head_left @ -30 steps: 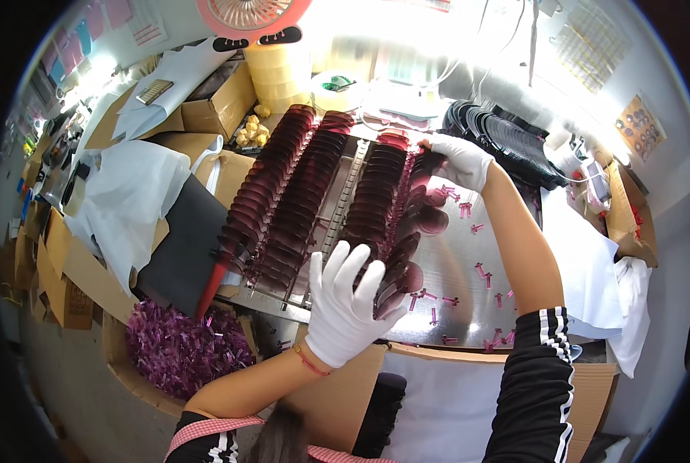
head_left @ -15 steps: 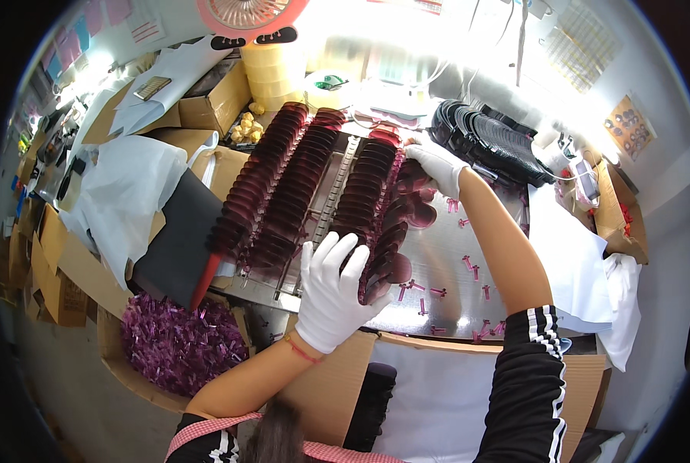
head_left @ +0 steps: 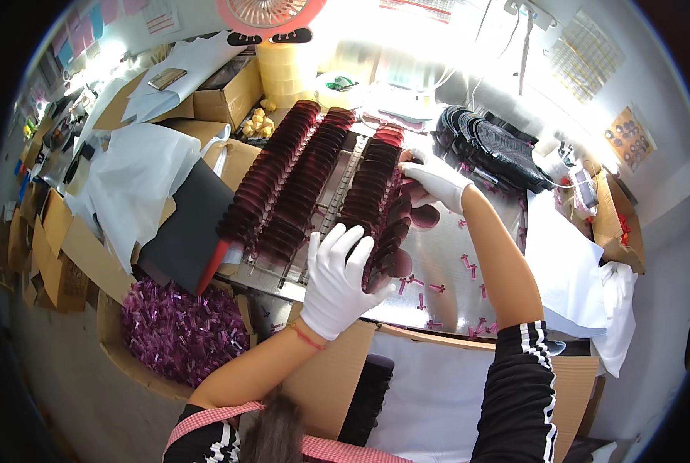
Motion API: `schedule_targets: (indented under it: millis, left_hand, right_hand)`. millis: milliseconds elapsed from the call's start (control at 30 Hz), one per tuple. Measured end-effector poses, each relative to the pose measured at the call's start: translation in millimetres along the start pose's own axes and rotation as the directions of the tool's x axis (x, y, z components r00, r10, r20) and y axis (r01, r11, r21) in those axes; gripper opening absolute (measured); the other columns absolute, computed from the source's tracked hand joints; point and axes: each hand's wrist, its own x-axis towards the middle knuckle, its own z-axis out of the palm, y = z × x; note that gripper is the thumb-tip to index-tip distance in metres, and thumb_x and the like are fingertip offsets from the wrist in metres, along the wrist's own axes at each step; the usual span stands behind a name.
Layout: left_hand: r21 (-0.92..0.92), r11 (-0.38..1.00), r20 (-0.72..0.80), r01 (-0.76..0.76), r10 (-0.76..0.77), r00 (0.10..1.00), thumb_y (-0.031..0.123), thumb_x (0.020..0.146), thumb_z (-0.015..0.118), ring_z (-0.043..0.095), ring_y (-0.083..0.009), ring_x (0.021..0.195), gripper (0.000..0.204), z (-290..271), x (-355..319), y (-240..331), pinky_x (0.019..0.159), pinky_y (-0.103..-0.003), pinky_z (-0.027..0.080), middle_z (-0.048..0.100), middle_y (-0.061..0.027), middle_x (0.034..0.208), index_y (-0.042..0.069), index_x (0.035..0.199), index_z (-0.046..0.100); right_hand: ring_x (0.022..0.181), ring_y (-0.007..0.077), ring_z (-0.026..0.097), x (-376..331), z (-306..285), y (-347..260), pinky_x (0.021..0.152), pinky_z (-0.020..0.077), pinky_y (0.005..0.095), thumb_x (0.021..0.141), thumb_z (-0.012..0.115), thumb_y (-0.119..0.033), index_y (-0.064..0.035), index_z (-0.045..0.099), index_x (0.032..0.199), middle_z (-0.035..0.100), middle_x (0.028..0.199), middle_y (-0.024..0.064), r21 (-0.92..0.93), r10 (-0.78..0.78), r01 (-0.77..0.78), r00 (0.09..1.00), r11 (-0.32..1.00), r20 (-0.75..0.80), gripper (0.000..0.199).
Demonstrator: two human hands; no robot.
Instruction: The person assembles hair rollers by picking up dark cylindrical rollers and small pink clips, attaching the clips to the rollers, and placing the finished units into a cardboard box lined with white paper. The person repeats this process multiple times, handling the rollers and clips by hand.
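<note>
Dark wine-red tinted lenses (head_left: 279, 170) stand overlapping in long rows on a metal rack (head_left: 337, 193). My left hand (head_left: 336, 282), in a white glove, lies at the near end of the right-hand row (head_left: 364, 185), its fingers spread against the lenses and its thumb apart. At the far end of that row is my right hand (head_left: 438, 179), also white-gloved. Its fingers are bent together at the lenses' edge; exactly what lies between them is partly hidden. Loose, tilted lenses (head_left: 395, 262) fan out along the row's right side, between my hands.
Small purple plastic pieces (head_left: 468, 266) lie scattered on the metal tabletop (head_left: 445, 301); a box (head_left: 109, 332) of them stands at the lower left. Stacked black curved parts (head_left: 492, 147) are at the back right. A pink fan (head_left: 275, 15) and tape rolls (head_left: 287, 73) stand behind.
The whole scene has shifted slightly in the picture. My right hand has its fingers drawn in more at the far end of the row; my left hand stays at the near end.
</note>
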Motion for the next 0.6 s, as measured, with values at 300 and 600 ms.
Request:
schedule_targets:
  millis: [300,600]
  left_hand:
    - [-0.024,1.000,-0.030,0.015,-0.016,0.999,0.038,0.064,0.087,0.044,-0.0344,0.127,0.085,5,-2,0,0.108,-0.061,0.032,0.047,-0.0115,0.132,0.009,0.132,0.045]
    - [-0.029,0.999,-0.030,0.028,-0.029,0.999,0.037,0.064,0.086,0.043,-0.0343,0.127,0.084,4,-3,0,0.108,-0.059,0.031,0.047,-0.0112,0.132,0.011,0.132,0.045]
  right_hand:
    - [0.074,0.0095,0.063,-4,8,32,0.060,0.0572,0.0292,0.101,0.047,-0.017,-0.0157,0.054,0.115,0.058,0.085,-0.0007,0.352,-0.069,0.078,0.997,0.933,-0.036,0.015]
    - [0.070,0.0078,0.057,-29,32,20,0.062,0.0483,0.0237,0.096,0.045,-0.017,-0.0129,0.058,0.110,0.058,0.088,0.0005,0.323,-0.006,0.013,1.000,0.946,-0.021,0.020]
